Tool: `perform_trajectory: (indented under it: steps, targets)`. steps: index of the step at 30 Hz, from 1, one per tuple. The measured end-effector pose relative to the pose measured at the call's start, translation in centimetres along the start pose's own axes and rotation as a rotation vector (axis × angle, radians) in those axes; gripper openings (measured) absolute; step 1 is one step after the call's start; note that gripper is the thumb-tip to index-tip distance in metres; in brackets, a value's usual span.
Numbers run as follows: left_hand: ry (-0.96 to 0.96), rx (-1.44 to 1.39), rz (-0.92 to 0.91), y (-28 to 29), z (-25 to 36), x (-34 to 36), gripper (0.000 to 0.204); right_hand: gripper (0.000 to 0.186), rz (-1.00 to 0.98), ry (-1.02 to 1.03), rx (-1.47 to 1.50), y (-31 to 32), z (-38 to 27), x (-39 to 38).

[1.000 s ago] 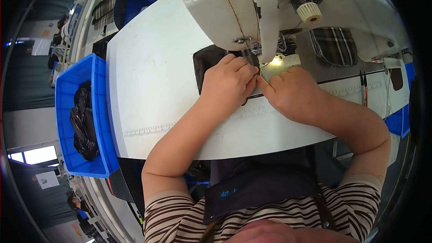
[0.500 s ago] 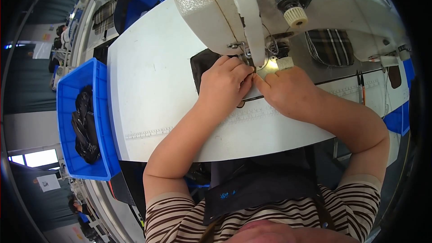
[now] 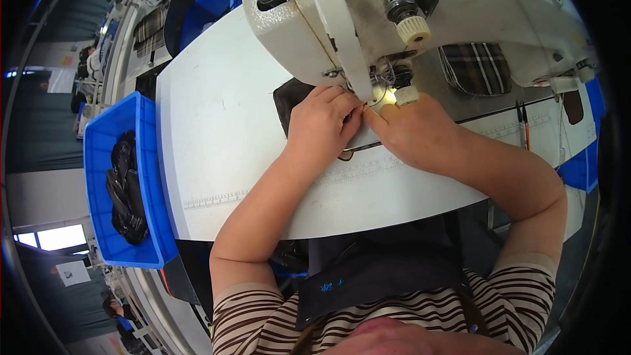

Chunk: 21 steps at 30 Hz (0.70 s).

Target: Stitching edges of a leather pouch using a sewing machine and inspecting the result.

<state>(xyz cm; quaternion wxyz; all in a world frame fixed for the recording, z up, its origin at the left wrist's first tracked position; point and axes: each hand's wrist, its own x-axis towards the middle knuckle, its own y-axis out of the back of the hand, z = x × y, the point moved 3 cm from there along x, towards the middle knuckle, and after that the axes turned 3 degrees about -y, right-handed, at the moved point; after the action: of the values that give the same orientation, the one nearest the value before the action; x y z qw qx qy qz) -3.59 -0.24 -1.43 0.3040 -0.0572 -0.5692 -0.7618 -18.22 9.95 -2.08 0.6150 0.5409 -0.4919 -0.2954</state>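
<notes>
A piece of dark brown fabric [image 3: 285,100] lies under the head of a white sewing machine [image 3: 299,46]. My left hand [image 3: 321,121] is closed on this fabric, with its fingers bent over the edge just left of the needle area. My right hand [image 3: 420,135] comes in from the other side, fingers curled and thumb and fingertip pinched at the same fabric edge. The two hands' fingertips almost meet in front of the presser area, where a small lamp glows. What lies right under the needle is hidden by my fingers and the machine.
At the left, a blue bin [image 3: 148,177] holds dark fabric pieces [image 3: 126,187]. A plaid fabric piece [image 3: 476,69] lies behind my right hand on the machine bed. Slim tweezers [image 3: 524,125] rest at the right. A printed ruler scale [image 3: 217,201] runs along the white table [image 3: 210,112].
The view has shifted slightly, so the machine appears a little further left. Both hands keep their hold on the fabric, with only slight finger movement.
</notes>
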Motion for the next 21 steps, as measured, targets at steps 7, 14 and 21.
perform_trajectory:
  steps: [7,14,21]
  targets:
    - [0.052,-0.052,-0.007,-0.35,0.02,-0.06,0.009,0.019,0.002,0.01,0.002,-0.2,0.03,-0.08]
    - [0.091,-0.037,-0.001,-0.45,-0.08,0.13,0.012,0.035,0.034,0.024,0.0,-0.21,0.15,0.02]
    - [0.031,-0.067,-0.008,-0.3,0.21,0.15,0.013,0.013,0.017,-0.006,0.054,0.07,0.12,0.0]
